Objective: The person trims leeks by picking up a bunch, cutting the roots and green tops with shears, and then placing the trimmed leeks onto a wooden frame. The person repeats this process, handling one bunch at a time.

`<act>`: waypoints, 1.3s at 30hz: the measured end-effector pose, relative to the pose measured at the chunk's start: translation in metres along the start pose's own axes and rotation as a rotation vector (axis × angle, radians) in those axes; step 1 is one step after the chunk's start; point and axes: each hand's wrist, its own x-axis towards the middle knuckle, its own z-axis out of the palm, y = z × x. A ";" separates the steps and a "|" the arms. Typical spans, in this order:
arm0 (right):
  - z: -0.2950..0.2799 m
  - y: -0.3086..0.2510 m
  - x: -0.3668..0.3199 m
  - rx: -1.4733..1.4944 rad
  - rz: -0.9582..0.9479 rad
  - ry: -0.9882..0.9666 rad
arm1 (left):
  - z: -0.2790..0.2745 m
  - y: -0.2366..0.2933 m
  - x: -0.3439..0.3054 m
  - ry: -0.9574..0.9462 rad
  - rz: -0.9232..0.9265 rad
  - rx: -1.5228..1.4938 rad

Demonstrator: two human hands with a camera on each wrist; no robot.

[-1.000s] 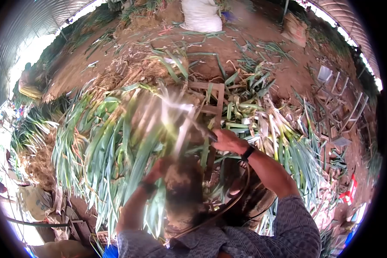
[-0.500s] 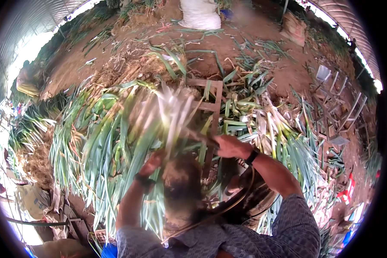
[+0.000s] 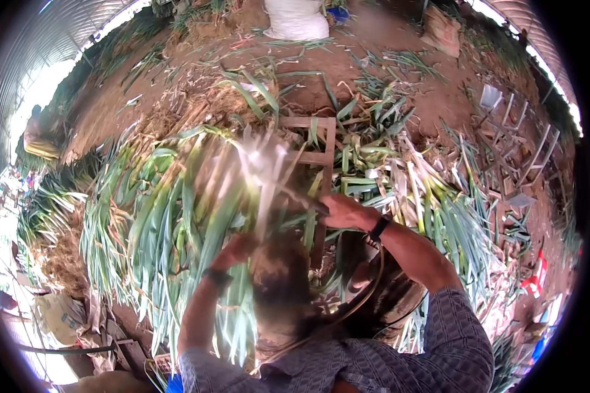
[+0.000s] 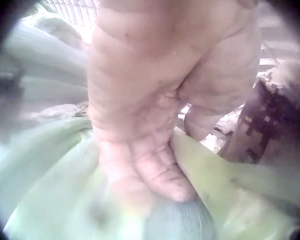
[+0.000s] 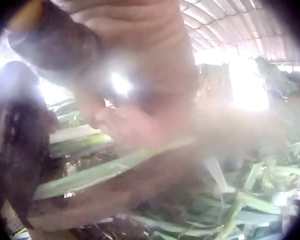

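Observation:
In the head view, my left hand [image 3: 238,249] grips the green leaves of a leek [image 3: 264,200], whose white stalk points away from me. The left wrist view shows the fingers curled round broad green leaves [image 4: 205,165]. My right hand [image 3: 347,213] holds the dark handle of a knife-like tool [image 3: 298,196]. Its blurred narrow end reaches left to the leek's white stalk. Up close in the right wrist view, the dark rounded handle [image 5: 55,42] runs through the fist. Motion blurs the stalk's root end.
Many leeks [image 3: 157,216] lie piled on the left, with more leeks [image 3: 449,209] on the right. A wooden frame [image 3: 328,141] stands between them among cut leaves. A white sack [image 3: 296,19] is on the soil floor ahead; metal frames [image 3: 531,157] lie far right.
The tool and right hand move a little back and forth near the white stalk, now slightly farther from my body than half a second ago. My left hand stays on the leaves.

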 end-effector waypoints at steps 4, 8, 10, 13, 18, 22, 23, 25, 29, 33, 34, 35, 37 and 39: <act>-0.030 -0.098 -0.017 -0.409 0.318 -0.163 | -0.002 0.007 -0.002 -0.054 0.024 0.352; -0.021 -0.069 -0.013 -0.197 0.133 -0.114 | 0.007 0.042 0.005 -0.115 0.207 0.821; -0.021 -0.066 -0.019 -0.014 0.155 -0.177 | 0.024 0.079 0.004 -0.040 0.008 0.858; -0.035 -0.114 -0.014 -0.269 0.243 -0.029 | 0.032 0.098 0.012 0.051 -0.025 0.879; -0.010 -0.076 0.002 -0.422 0.195 -0.093 | 0.034 0.085 0.055 0.385 -0.001 1.173; -0.017 -0.078 0.004 -0.243 0.183 -0.051 | 0.049 0.095 0.078 0.346 -0.040 0.997; -0.021 -0.077 0.005 -0.232 0.192 -0.041 | 0.049 0.106 0.071 0.225 0.023 0.846; -0.027 -0.081 0.003 -0.214 0.208 -0.038 | 0.046 0.065 0.061 0.144 0.170 -0.064; -0.044 -0.112 -0.009 -0.157 0.290 0.042 | -0.002 -0.028 0.061 0.115 0.097 -0.350; -0.051 -0.124 -0.021 -0.302 0.250 0.012 | 0.008 0.002 0.049 -0.001 0.089 -0.267; -0.046 -0.104 -0.020 -0.142 0.137 0.021 | 0.021 0.026 0.038 -0.003 0.068 -0.467; -0.035 -0.070 -0.017 0.020 0.025 0.029 | 0.026 0.038 0.032 -0.004 0.044 -0.668; -0.052 -0.128 -0.046 -0.107 0.064 0.039 | 0.022 0.030 0.029 0.068 0.140 -0.391; -0.052 -0.126 -0.050 -0.185 0.048 0.043 | 0.022 0.030 0.028 0.129 0.140 -0.206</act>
